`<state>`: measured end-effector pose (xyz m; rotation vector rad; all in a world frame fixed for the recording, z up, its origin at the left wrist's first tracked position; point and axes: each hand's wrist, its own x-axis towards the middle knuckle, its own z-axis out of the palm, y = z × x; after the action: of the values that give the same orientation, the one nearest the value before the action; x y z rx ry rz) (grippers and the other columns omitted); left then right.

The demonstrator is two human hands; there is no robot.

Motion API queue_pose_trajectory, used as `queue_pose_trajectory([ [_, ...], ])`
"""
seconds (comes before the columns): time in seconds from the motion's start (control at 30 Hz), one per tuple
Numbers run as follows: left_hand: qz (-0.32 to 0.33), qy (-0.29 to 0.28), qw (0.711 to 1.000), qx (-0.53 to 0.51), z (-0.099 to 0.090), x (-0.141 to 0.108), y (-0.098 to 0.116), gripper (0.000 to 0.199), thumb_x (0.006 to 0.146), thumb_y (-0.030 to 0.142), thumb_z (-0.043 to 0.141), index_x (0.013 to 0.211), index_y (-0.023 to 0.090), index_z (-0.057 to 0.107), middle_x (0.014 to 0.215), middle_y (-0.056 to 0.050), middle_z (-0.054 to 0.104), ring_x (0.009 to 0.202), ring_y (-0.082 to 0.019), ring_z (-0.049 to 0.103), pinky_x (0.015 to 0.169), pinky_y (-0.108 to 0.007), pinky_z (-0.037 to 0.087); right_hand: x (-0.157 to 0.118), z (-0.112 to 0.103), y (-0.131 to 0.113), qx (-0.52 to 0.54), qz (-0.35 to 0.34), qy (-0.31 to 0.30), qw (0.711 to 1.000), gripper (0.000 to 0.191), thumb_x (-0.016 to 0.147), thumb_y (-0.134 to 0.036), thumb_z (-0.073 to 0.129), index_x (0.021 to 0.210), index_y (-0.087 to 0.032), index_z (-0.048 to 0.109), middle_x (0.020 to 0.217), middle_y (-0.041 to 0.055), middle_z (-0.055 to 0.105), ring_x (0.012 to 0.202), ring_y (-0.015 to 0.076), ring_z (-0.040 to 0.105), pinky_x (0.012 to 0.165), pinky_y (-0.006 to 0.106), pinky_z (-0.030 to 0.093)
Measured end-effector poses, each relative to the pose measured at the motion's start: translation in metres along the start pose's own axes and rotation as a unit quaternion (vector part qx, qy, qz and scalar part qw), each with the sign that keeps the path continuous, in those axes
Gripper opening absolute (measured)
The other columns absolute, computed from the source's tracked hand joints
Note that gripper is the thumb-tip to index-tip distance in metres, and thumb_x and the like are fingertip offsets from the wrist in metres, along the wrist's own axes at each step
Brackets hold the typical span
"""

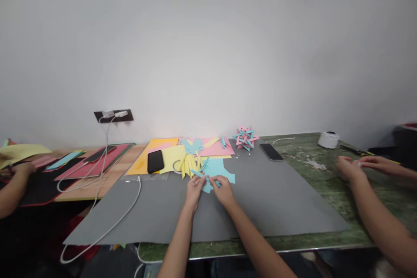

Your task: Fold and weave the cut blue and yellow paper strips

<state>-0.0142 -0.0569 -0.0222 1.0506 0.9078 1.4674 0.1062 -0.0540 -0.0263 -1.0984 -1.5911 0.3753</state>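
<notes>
In the head view my left hand [194,186] and my right hand [224,187] meet near the middle of the grey sheet. Both pinch a narrow folded strip of blue paper [197,173] between their fingertips. Just beyond them lie blue paper pieces [219,168], partly under the strip. A bunch of folded yellow paper strips [188,165] rests to the left of these, close to my left hand. Farther back stands a pink and blue folded-paper star ball [246,138].
A black phone [155,162] lies on coloured paper at left; another phone [271,152] lies at right. A white cable [127,213] crosses the grey sheet [276,204]. A co-worker's hands [353,168] are at right, near a white roll [328,140]; another person's hand [21,173] is at left.
</notes>
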Motion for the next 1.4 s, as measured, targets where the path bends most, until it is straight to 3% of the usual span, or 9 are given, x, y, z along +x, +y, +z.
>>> queue_pose_trajectory([
  [0.13,-0.008,0.016,1.000,0.019,0.0018,-0.0018,0.0023,0.020,0.059,0.029,0.062,0.069,0.012,0.059,0.074,-0.008,0.066,0.074,-0.018,0.060,0.073,-0.029,0.042,-0.0004,-0.0009,-0.0018,0.048,0.023,0.004,0.999,0.017,0.068,-0.033,0.050,0.067,-0.019,0.061,0.067,0.0012,0.063,0.066,0.0141,0.057,0.068,0.026,0.040],
  [0.27,0.006,0.026,0.999,-0.024,0.0010,-0.0013,0.0027,0.020,0.060,0.029,0.061,0.070,0.013,0.058,0.077,-0.007,0.066,0.079,-0.019,0.059,0.076,-0.030,0.041,-0.0013,-0.0003,-0.0003,0.064,0.047,0.015,0.997,0.023,0.059,-0.033,0.058,0.076,-0.018,0.061,0.071,0.0022,0.063,0.067,0.0150,0.057,0.064,0.025,0.043],
  [0.7,0.000,0.045,0.998,-0.041,-0.0002,-0.0011,0.0038,0.027,0.061,0.033,0.060,0.078,0.012,0.056,0.086,-0.012,0.064,0.086,-0.021,0.057,0.078,-0.032,0.041,-0.0004,-0.0001,0.0027,0.060,0.033,0.016,0.998,0.017,0.062,-0.035,0.056,0.062,-0.019,0.061,0.063,0.0021,0.063,0.064,0.0159,0.057,0.068,0.029,0.041],
  [0.93,-0.029,-0.003,1.000,0.003,0.0023,-0.0021,0.0040,0.026,0.058,0.030,0.063,0.076,0.012,0.057,0.078,-0.009,0.066,0.078,-0.020,0.059,0.071,-0.029,0.044,0.0005,-0.0031,0.0005,0.079,0.043,0.000,0.996,0.019,0.066,-0.035,0.053,0.058,-0.019,0.062,0.059,0.0012,0.063,0.060,0.0147,0.057,0.066,0.028,0.041],
  [1.23,-0.020,0.052,0.998,-0.026,-0.0001,-0.0009,0.0034,0.025,0.058,0.031,0.063,0.074,0.012,0.059,0.077,-0.009,0.066,0.075,-0.019,0.060,0.074,-0.031,0.043,0.0019,-0.0062,0.0004,0.119,0.089,-0.021,0.989,0.025,0.064,-0.038,0.052,0.056,-0.016,0.060,0.055,0.0011,0.061,0.055,0.0135,0.055,0.056,0.023,0.043],
  [1.4,-0.036,0.019,0.999,-0.006,0.0047,-0.0026,0.0073,0.032,0.059,0.033,0.061,0.082,0.011,0.060,0.079,-0.011,0.066,0.079,-0.021,0.059,0.074,-0.032,0.042,0.0009,-0.0045,0.0048,0.099,0.091,0.051,0.990,0.024,0.064,-0.038,0.052,0.059,-0.016,0.060,0.058,0.0016,0.060,0.056,0.0135,0.054,0.056,0.023,0.041],
])
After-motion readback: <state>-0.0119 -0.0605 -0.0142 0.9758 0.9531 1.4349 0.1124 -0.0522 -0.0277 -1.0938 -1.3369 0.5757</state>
